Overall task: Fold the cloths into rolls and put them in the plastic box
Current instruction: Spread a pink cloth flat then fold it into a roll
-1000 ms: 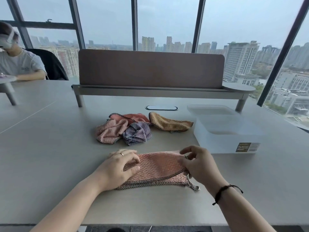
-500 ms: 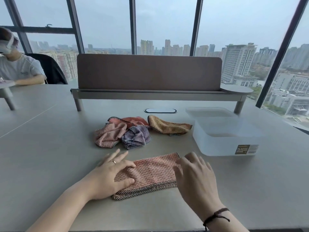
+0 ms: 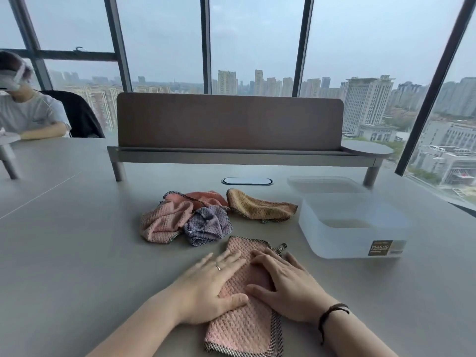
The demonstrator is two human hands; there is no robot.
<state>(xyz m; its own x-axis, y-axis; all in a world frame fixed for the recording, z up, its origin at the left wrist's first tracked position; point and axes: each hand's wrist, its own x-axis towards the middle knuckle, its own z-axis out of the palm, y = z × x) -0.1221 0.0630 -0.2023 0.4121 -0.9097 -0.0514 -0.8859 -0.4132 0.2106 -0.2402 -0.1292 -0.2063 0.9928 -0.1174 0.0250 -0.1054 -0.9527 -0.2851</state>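
Note:
A pink waffle cloth (image 3: 244, 328) folded into a long strip lies on the table, running away from me. My left hand (image 3: 208, 287) and my right hand (image 3: 286, 284) both press flat on it, fingers straight, side by side. Behind it sits a pile of crumpled cloths: a pink one (image 3: 164, 222), a purple one (image 3: 207, 225), a coral one (image 3: 206, 197) and a tan one (image 3: 260, 208). The translucent plastic box (image 3: 353, 240) stands open to the right, holding nothing.
The box's lid (image 3: 324, 182) lies just behind it. A raised shelf with a brown screen (image 3: 229, 122) crosses the back of the grey table (image 3: 77, 253). A cable port (image 3: 247, 181) sits under it. Another person (image 3: 28, 109) sits at far left.
The cloth strip has turned from lying sideways to pointing away from me. Both hands have come together on top of it and now lie flat.

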